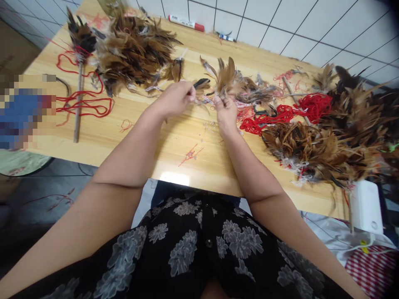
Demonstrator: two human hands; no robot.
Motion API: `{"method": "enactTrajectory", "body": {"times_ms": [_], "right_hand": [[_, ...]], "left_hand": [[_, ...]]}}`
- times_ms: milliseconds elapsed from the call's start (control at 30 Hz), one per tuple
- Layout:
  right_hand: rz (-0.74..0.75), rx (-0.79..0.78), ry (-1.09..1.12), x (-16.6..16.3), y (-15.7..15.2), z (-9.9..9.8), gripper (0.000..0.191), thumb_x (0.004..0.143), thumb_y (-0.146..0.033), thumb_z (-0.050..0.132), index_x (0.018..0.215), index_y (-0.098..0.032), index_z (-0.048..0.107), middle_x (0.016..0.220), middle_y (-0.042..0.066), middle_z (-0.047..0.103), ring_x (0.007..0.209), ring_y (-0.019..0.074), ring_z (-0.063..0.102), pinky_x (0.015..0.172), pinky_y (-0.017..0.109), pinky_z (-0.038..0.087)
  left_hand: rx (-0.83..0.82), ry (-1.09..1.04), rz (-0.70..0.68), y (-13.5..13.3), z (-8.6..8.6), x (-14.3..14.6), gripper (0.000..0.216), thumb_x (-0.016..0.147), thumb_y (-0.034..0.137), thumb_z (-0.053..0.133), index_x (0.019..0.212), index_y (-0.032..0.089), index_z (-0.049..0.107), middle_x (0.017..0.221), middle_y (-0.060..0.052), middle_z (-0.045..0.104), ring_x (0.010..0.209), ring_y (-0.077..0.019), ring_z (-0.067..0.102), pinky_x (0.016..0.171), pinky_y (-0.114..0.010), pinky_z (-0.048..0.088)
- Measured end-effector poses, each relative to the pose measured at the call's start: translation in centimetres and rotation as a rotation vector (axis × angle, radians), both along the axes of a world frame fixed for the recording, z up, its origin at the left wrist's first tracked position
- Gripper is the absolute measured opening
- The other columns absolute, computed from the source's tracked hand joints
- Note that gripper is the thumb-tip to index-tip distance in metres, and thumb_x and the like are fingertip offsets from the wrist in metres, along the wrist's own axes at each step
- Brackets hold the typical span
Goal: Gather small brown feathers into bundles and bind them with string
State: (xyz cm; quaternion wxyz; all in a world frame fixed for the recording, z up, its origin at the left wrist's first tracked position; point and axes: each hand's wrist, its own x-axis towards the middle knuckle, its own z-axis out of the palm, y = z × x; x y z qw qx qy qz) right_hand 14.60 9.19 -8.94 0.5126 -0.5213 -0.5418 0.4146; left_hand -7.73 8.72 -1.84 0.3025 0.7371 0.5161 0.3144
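Observation:
My left hand [176,99] and my right hand [226,114] meet above the middle of a wooden table [174,153]. Both pinch a small bunch of brown feathers [222,77] by its pale quill ends, and the feather tips fan upward and away from me. A dark feather [202,82] sticks out beside my left fingers. Just right of my right hand lies a tangle of red string [280,114].
A big heap of brown feathers [132,52] lies at the back left, another feather heap [327,145] at the right. A stick with feathers tied to its top [77,83] and red cord lies far left. A red-capped marker [186,23] rests at the back edge.

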Motion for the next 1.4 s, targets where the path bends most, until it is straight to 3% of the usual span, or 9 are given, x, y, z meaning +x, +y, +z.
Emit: {"method": "enactTrajectory", "body": {"times_ms": [133, 300, 433, 567, 700, 833, 1067, 1233, 1400], "right_hand": [[0.001, 0.013, -0.052, 0.1, 0.2, -0.7, 0.055, 0.108, -0.076, 0.072, 0.088, -0.025, 0.064, 0.093, 0.002, 0.067, 0.108, 0.0237, 0.069, 0.110, 0.046, 0.061], [-0.012, -0.014, -0.108, -0.3, -0.3, -0.5, 0.046, 0.110, -0.065, 0.074, 0.090, -0.024, 0.069, 0.096, 0.003, 0.070, 0.106, 0.0232, 0.070, 0.114, 0.047, 0.060], [-0.001, 0.004, -0.169, -0.4, -1.1, 0.5, 0.043, 0.109, -0.057, 0.077, 0.084, -0.024, 0.066, 0.097, 0.004, 0.069, 0.116, 0.0262, 0.071, 0.121, 0.050, 0.058], [0.016, 0.027, -0.201, -0.3, -1.5, 1.0, 0.037, 0.108, -0.051, 0.080, 0.085, -0.024, 0.068, 0.105, 0.007, 0.073, 0.125, 0.0289, 0.070, 0.129, 0.054, 0.056], [-0.002, 0.042, -0.237, -0.2, -1.5, 0.6, 0.035, 0.108, -0.050, 0.081, 0.086, -0.024, 0.070, 0.109, 0.008, 0.073, 0.130, 0.0300, 0.069, 0.130, 0.054, 0.056], [-0.015, 0.061, -0.261, 0.1, -1.5, 0.2, 0.040, 0.108, -0.048, 0.080, 0.080, -0.024, 0.064, 0.109, 0.007, 0.070, 0.128, 0.0293, 0.069, 0.127, 0.053, 0.056], [-0.015, 0.062, -0.216, 0.0, -2.0, 1.0, 0.040, 0.107, -0.049, 0.080, 0.079, -0.025, 0.064, 0.101, 0.005, 0.066, 0.118, 0.0265, 0.068, 0.124, 0.052, 0.058], [0.002, 0.011, -0.217, -0.2, -2.1, 2.1, 0.045, 0.103, -0.034, 0.085, 0.070, -0.026, 0.056, 0.093, 0.002, 0.063, 0.111, 0.0246, 0.064, 0.124, 0.046, 0.056], [0.076, 0.037, -0.330, -0.3, -1.8, 2.2, 0.034, 0.103, -0.023, 0.083, 0.076, -0.025, 0.063, 0.104, 0.006, 0.075, 0.119, 0.0275, 0.068, 0.127, 0.046, 0.055]], "left_hand": [[-0.046, -0.405, 0.180, -0.4, -0.2, 1.5, 0.039, 0.113, 0.029, 0.094, 0.097, 0.024, 0.059, 0.077, 0.003, 0.061, 0.098, -0.0214, 0.068, 0.097, -0.039, 0.053], [-0.204, -0.725, 0.143, -1.3, -1.4, 5.3, 0.034, 0.107, 0.035, 0.098, 0.097, 0.023, 0.068, 0.080, 0.001, 0.069, 0.077, -0.0172, 0.071, 0.073, -0.031, 0.054], [-0.176, -0.702, 0.147, -1.6, -2.1, 6.5, 0.032, 0.109, 0.017, 0.086, 0.084, 0.022, 0.066, 0.075, 0.001, 0.068, 0.067, -0.0149, 0.066, 0.068, -0.029, 0.056], [-0.104, -0.581, 0.161, -1.6, -2.6, 6.1, 0.035, 0.106, 0.007, 0.084, 0.082, 0.023, 0.064, 0.077, 0.001, 0.068, 0.074, -0.0179, 0.068, 0.076, -0.033, 0.059], [-0.048, -0.542, 0.134, -1.7, -2.8, 5.7, 0.035, 0.104, 0.014, 0.094, 0.087, 0.025, 0.065, 0.084, 0.000, 0.071, 0.086, -0.0225, 0.072, 0.085, -0.037, 0.060], [-0.088, -0.611, 0.108, -1.5, -2.9, 5.7, 0.036, 0.106, 0.023, 0.094, 0.088, 0.026, 0.063, 0.078, -0.001, 0.068, 0.080, -0.0231, 0.072, 0.077, -0.039, 0.058], [-0.089, -0.630, 0.129, -1.5, -2.4, 5.8, 0.035, 0.098, 0.010, 0.093, 0.086, 0.025, 0.065, 0.080, 0.001, 0.071, 0.081, -0.0216, 0.073, 0.082, -0.037, 0.059], [-0.129, -0.642, 0.095, -1.8, -1.7, 5.5, 0.032, 0.096, 0.007, 0.093, 0.083, 0.024, 0.069, 0.082, 0.000, 0.075, 0.084, -0.0206, 0.074, 0.083, -0.035, 0.060], [-0.260, -0.747, 0.000, -1.6, -1.7, 4.7, 0.036, 0.092, 0.007, 0.101, 0.082, 0.022, 0.069, 0.077, 0.000, 0.075, 0.069, -0.0170, 0.071, 0.068, -0.029, 0.056]]}}
